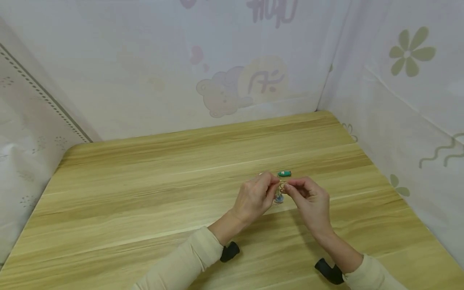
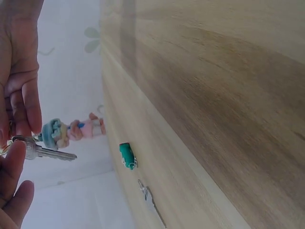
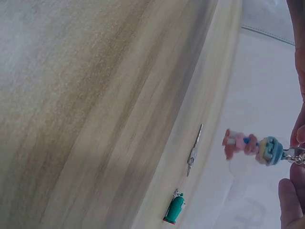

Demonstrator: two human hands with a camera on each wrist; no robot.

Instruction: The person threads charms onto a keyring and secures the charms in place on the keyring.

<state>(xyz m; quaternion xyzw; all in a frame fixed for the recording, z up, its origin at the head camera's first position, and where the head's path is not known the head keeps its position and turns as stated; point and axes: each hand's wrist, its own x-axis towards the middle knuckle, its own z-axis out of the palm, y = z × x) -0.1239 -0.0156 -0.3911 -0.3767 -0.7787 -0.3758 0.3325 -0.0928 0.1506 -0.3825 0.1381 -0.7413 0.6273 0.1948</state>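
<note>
In front of me both hands meet over the table, fingertips nearly together. My left hand (image 1: pixel 253 197) pinches a silver key (image 2: pixel 50 153) by its head, with the blade hanging down. Thumb and index finger of my right hand (image 1: pixel 312 203) pinch a gold-coloured key ring (image 1: pixel 282 185) next to the key's head. A small figurine (image 3: pixel 252 147) with a blue hat and pink clothes dangles from a short chain (image 3: pixel 296 156) just below the fingers, above the table. The fingers cover part of the ring.
A green charm (image 1: pixel 284 173) lies on the wooden table (image 1: pixel 145 181) just beyond my hands. Near it rests a second key (image 2: pixel 151 205), mostly hidden by the left hand in the head view. Black curved pieces (image 1: pixel 230 252) show by both wrists. Printed cloth walls (image 1: pixel 145 80) surround the table.
</note>
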